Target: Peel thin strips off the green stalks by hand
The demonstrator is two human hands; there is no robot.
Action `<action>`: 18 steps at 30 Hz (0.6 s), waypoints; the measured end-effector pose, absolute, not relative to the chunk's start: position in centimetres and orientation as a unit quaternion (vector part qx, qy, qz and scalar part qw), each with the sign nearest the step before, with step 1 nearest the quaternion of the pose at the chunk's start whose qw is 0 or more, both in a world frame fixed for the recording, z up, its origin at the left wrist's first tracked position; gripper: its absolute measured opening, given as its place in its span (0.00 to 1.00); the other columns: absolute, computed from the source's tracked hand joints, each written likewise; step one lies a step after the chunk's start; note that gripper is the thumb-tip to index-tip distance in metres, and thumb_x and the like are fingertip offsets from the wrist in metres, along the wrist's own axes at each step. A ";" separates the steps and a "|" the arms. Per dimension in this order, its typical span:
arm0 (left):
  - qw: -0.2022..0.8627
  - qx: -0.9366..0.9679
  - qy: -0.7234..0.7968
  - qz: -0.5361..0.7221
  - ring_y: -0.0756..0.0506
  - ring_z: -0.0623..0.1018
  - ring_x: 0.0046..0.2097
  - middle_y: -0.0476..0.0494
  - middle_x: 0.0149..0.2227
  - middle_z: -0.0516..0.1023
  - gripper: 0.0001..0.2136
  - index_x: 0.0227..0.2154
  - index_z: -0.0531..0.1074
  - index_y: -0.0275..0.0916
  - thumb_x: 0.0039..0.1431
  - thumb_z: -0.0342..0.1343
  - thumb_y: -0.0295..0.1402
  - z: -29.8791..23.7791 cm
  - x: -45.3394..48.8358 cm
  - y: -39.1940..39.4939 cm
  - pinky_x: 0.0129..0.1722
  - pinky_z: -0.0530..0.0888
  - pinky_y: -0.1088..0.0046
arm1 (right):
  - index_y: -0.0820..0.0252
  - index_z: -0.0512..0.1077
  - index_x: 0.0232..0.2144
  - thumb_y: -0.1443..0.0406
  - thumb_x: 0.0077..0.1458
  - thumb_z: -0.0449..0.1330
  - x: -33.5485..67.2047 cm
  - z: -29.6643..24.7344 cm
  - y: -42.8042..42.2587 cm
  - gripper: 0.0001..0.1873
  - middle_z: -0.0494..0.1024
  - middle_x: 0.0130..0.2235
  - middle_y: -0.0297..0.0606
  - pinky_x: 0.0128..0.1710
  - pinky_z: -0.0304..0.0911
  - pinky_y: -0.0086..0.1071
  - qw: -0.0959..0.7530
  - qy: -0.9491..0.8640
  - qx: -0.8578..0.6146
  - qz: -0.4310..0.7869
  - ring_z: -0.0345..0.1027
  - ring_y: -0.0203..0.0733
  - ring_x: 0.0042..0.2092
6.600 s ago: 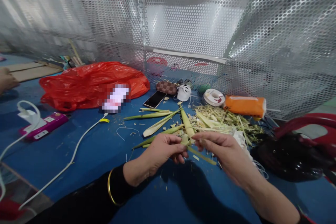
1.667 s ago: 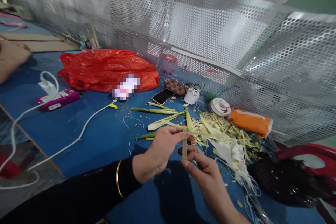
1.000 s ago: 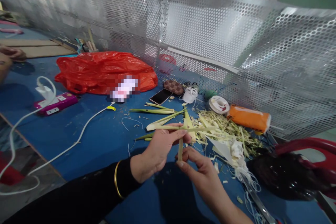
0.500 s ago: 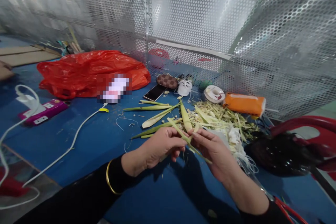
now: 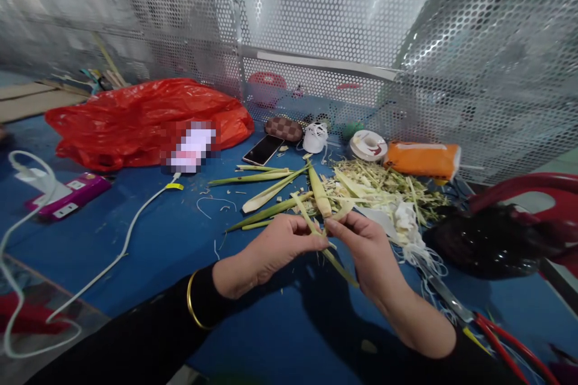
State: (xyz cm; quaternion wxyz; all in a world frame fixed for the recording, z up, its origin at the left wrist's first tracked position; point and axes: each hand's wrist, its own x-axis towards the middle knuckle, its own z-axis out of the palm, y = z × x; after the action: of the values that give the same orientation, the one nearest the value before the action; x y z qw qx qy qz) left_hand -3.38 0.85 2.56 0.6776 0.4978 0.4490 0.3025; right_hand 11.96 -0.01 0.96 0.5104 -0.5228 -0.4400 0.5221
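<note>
Both hands meet over the blue table (image 5: 253, 337), fingers closed on a narrow pale green leaf strip (image 5: 339, 267). My left hand (image 5: 277, 243), with a gold bangle at the wrist, pinches it between thumb and fingers. My right hand (image 5: 372, 252) pinches it close by, and a short curled leaf end (image 5: 345, 209) rises above those fingers. Just beyond the fingertips lies a thicker pale leaf bud (image 5: 318, 191). Several split green leaves (image 5: 266, 212) lie behind my left hand. The exact crossing of the strips is partly hidden by my fingers.
Shredded leaf trimmings (image 5: 383, 183) heap behind my right hand, with white thread (image 5: 424, 252) and red-handled scissors (image 5: 490, 331) nearer. Further back are a tape roll (image 5: 368, 145), orange packet (image 5: 422, 159), dark phone (image 5: 263, 150) and red plastic bag (image 5: 144, 117). A white cable (image 5: 130, 231) crosses left; a black bag (image 5: 483, 243) sits right.
My right hand's fingers have turned slightly, and the curled leaf end above them now leans further right. The view has shifted a little, bringing more of the scissors into sight.
</note>
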 end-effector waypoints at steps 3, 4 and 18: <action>0.672 0.506 0.455 0.292 0.55 0.59 0.22 0.55 0.19 0.65 0.08 0.23 0.75 0.34 0.46 0.64 0.35 2.5 -3.5 1.0 0.24 0.54 0.76 | 0.60 0.71 0.20 0.57 0.44 0.65 12.1 0.9 0.3 0.13 0.72 0.22 0.33 0.31 0.59 0.32 0.491 -0.477 -0.532 0.498 0.62 0.36 0.27; 0.668 0.501 0.462 0.298 0.55 0.58 0.21 0.56 0.18 0.64 0.09 0.23 0.74 0.34 0.46 0.63 0.35 2.5 -3.6 1.1 0.23 0.53 0.76 | 0.60 0.70 0.20 0.56 0.46 0.64 12.2 1.0 0.5 0.14 0.72 0.22 0.33 0.31 0.59 0.32 0.476 -0.498 -0.533 0.492 0.63 0.36 0.27; 0.676 0.586 0.397 0.207 0.53 0.64 0.25 0.54 0.20 0.67 0.09 0.21 0.72 0.36 0.51 0.57 0.36 1.9 -3.6 0.9 0.27 0.58 0.75 | 0.57 0.77 0.28 0.60 0.52 0.60 13.8 2.9 0.9 0.08 0.79 0.33 0.39 0.41 0.64 0.41 0.359 -0.702 -0.523 0.323 0.71 0.46 0.37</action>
State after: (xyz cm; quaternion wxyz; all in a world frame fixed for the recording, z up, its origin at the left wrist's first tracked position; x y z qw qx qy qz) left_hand -3.62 0.86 1.90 0.6756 0.5860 0.3967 0.2070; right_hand 13.82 0.88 2.94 0.3592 -0.5234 -0.7018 0.3233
